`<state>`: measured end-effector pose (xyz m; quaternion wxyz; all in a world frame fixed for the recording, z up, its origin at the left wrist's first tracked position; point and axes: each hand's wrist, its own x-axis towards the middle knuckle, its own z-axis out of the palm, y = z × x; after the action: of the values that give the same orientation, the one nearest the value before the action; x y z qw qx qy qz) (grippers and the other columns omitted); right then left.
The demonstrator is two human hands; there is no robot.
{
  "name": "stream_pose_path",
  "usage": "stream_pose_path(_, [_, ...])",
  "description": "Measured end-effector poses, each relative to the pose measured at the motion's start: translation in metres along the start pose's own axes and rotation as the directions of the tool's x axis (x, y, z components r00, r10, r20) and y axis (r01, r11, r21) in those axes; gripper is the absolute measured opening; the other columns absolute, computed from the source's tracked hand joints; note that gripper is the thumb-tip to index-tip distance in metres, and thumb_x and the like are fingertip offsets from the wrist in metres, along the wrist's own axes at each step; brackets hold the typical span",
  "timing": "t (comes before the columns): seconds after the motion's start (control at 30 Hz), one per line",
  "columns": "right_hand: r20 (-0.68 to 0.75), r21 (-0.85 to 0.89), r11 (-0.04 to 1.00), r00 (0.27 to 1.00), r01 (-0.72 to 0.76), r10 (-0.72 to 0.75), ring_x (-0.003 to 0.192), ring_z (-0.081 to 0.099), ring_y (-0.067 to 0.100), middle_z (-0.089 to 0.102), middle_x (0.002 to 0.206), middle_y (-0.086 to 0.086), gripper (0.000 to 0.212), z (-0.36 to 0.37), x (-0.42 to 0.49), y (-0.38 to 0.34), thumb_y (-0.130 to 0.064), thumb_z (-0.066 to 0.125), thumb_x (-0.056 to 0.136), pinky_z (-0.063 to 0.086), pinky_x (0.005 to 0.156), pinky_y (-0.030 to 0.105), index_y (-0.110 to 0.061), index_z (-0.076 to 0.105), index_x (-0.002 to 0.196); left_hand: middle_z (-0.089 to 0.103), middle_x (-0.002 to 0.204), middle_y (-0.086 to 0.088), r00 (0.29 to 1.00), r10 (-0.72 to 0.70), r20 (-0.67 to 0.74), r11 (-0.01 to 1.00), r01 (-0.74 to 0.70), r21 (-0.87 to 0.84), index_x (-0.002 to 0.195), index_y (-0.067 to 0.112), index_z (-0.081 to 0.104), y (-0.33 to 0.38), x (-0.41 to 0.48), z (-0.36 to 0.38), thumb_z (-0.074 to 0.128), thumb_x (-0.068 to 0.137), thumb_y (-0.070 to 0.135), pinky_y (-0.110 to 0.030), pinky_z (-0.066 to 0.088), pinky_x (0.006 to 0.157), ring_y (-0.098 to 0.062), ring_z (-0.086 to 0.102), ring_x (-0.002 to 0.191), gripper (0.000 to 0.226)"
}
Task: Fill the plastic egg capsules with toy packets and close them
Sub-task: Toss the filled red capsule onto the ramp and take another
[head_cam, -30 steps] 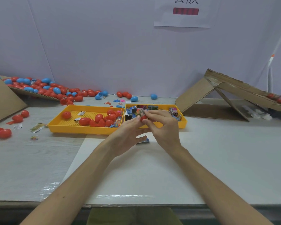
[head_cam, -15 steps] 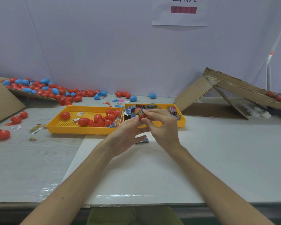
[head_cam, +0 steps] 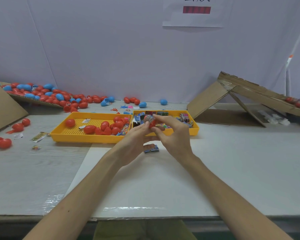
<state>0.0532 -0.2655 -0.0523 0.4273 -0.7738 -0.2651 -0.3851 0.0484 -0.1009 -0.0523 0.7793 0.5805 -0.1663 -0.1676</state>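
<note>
Fingers (head_cam: pixel 166 119) pinch egg capsule (head_cam: pixel 150 121); packet (head_cam: pixel 151 148) below, tray (head_cam: pixel 195 131) behind.

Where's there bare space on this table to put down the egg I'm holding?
Bare: the white sheet between the right yellow plastic tray and the table's near edge, right of the small blue toy packet; also the grey tabletop nearest you on the left. Crowded: behind the trays and the far left, strewn with red and blue plastic egg capsules.

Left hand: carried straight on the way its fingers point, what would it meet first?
Probably the packet tray, just beyond the egg that the left hand holds. Its height is unclear, so it might clear the wall and land on the packets.
</note>
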Motion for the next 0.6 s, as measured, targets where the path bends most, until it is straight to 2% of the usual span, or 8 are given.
stream_pose_path(0.1, [-0.017,-0.009,0.999,0.999,0.033,-0.033,0.105,0.066,0.008,0.075,0.111,0.002,0.033,-0.0003,-0.0002,0.0013,-0.006,0.078,0.084,0.053,0.093,0.020,-0.009,0.074,0.117,0.063,0.139,0.003,1.000,-0.014,0.001,1.000,0.014,-0.004,0.120,0.033,0.072,-0.0009,0.0006,-0.0008,0.053,0.099,0.061,-0.044,0.046,0.102,-0.021,0.065,0.122,0.040])
stream_pose_path(0.27, [-0.011,-0.022,0.999,0.999,0.049,-0.049,0.111,0.066,0.009,0.074,0.117,0.001,0.033,0.0008,-0.0016,0.0010,-0.008,0.075,0.087,0.052,0.098,0.022,-0.009,0.073,0.120,0.062,0.142,0.005,1.000,-0.019,0.021,1.000,0.019,-0.008,0.120,0.036,0.073,-0.0010,0.0021,-0.0012,0.051,0.099,0.061,-0.046,0.044,0.105,-0.021,0.064,0.124,0.039])
stream_pose_path(0.37, [-0.018,-0.031,0.998,0.998,0.059,-0.060,0.111,0.066,0.010,0.074,0.116,0.000,0.032,0.0013,-0.0022,0.0015,-0.008,0.074,0.087,0.052,0.098,0.025,-0.010,0.073,0.119,0.061,0.142,0.005,0.999,-0.016,0.028,1.000,0.017,-0.018,0.122,0.034,0.071,-0.0009,0.0017,-0.0017,0.051,0.100,0.060,-0.042,0.045,0.101,-0.019,0.064,0.123,0.040])
stream_pose_path(0.47, [-0.051,-0.038,0.997,0.996,0.072,-0.074,0.105,0.067,0.008,0.076,0.109,0.001,0.029,0.0018,-0.0025,0.0032,-0.007,0.076,0.083,0.052,0.094,0.022,-0.008,0.076,0.112,0.061,0.142,0.003,0.999,-0.017,0.032,1.000,0.018,-0.021,0.128,0.032,0.068,-0.0017,0.0015,-0.0022,0.050,0.101,0.060,-0.037,0.047,0.096,-0.020,0.064,0.124,0.043])
stream_pose_path(0.6, [-0.073,-0.082,0.992,0.992,0.098,-0.104,0.102,0.068,0.010,0.077,0.103,0.003,0.027,0.0025,-0.0025,0.0049,-0.006,0.078,0.080,0.048,0.093,0.015,-0.006,0.077,0.107,0.063,0.140,0.003,0.999,-0.023,0.029,1.000,0.023,-0.008,0.124,0.033,0.071,-0.0028,0.0018,-0.0027,0.051,0.099,0.060,-0.039,0.044,0.096,-0.019,0.063,0.125,0.042])
